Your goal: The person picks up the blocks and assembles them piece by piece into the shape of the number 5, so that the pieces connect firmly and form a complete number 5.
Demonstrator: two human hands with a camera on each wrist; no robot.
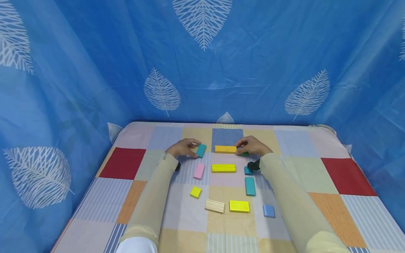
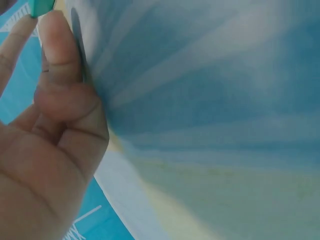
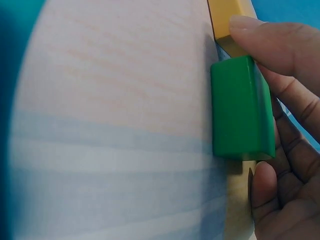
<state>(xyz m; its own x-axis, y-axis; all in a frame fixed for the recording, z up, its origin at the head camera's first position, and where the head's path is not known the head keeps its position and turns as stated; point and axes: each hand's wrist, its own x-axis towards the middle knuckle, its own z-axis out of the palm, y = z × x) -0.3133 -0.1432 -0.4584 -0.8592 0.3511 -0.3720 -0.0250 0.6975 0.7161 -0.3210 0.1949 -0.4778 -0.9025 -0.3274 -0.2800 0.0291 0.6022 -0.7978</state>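
Note:
My left hand (image 1: pixel 184 147) pinches a teal block (image 1: pixel 201 151) between thumb and fingertips; only a corner of that block shows in the left wrist view. At the right end of a long orange block (image 1: pixel 225 149), my right hand (image 1: pixel 253 145) grips it with thumb and finger. Close beside that end is a green block (image 3: pixel 240 107), mostly hidden under the right hand in the head view. The right wrist view shows the thumb tip on the orange block (image 3: pixel 225 25) and the other fingers behind the green one.
Toward me lie a pink block (image 1: pixel 199 171), yellow strips (image 1: pixel 223 168), a small yellow square (image 1: pixel 195 192), a ridged wooden block (image 1: pixel 214 206), a yellow block (image 1: pixel 239 206), a blue square (image 1: pixel 269 211) and two teal pieces (image 1: pixel 250 186). Patchwork cloth (image 1: pixel 183 218) covers the table; blue curtains (image 1: pixel 240 63) surround it.

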